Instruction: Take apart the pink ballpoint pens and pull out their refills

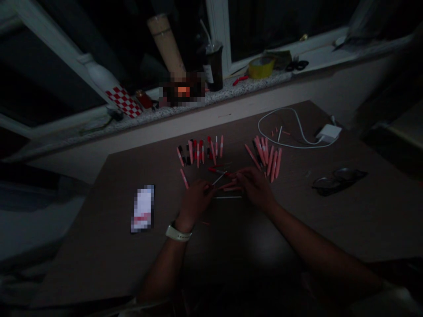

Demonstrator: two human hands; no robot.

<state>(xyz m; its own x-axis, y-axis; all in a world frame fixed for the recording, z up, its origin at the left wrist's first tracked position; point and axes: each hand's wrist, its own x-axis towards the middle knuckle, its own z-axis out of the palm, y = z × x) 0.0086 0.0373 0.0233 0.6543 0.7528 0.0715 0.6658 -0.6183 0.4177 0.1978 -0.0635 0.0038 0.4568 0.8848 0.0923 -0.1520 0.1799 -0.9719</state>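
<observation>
Though the light, stiff pink pen (229,188) between the left hand (194,201) and right hand (254,187) looks best pinched mid-way, I can't tell if the fingers (236,175) hold it.

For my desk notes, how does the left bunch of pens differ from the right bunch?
The left bunch of pink-and-red pens lies in a loose row with more red and black; the right bunch of pink pens fans tighter, with little red. Both lie on the brown tabletop.

A speckled granite sill (231,90) runs beneath white-framed windows (216,26) in dim light.
</observation>
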